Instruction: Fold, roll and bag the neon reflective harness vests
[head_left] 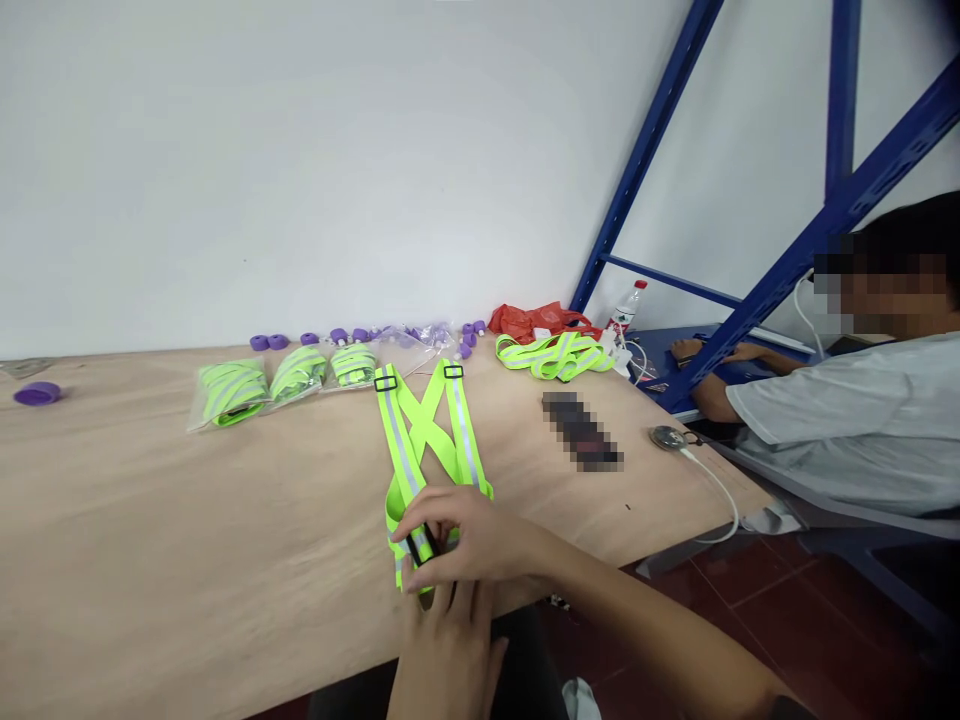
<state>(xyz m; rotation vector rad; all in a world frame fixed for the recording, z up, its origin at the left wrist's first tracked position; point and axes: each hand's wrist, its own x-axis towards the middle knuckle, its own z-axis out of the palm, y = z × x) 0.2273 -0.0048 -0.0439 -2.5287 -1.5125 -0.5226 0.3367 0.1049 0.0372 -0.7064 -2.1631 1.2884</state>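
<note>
A neon-yellow reflective strap harness (426, 432) lies on the wooden table, its straps crossing in an X, with black buckles at the far ends. My right hand (476, 535) reaches over its near end, thumb and fingers closed round the strap beside a black buckle. Just below it, my left hand (444, 640) is at the harness's near edge, back of the hand upward; its fingertips are partly hidden beneath my right hand.
Bagged neon straps (232, 388) and purple caps (279, 342) line the wall. Loose neon straps (555, 356), a red bag (536, 322), a bottle (624, 308), a pixelated dark object (581, 430) and a round cabled device (667, 437) lie rightward. A person sits beyond blue posts.
</note>
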